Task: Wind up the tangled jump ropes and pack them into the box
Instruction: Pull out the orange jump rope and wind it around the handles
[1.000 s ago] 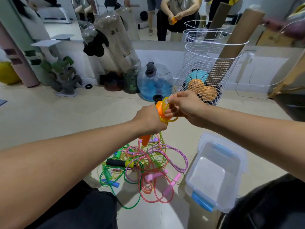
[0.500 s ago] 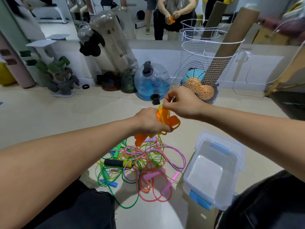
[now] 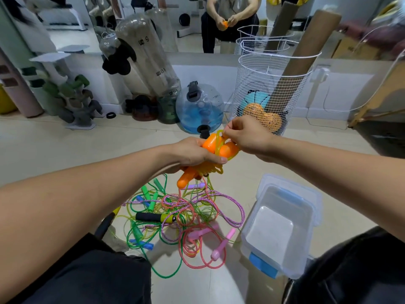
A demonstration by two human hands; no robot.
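Between the hands, the orange handles (image 3: 213,144) looked like smooth, glossy plastic, wrapped in translucent yellow cord (image 3: 209,168). Below them, the box (image 3: 282,227) was clear plastic with matt blue clips; beyond them, the basket (image 3: 271,88) was white-coated wire mesh.

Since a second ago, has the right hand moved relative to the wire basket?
Yes. The right hand has lifted slightly toward the wire basket, pulling yellow cord over the orange handles.

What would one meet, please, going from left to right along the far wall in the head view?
Grey-green dumbbell rack → tall clear plastic cylinder → round blue water jug → white wire basket → brown cardboard tube.
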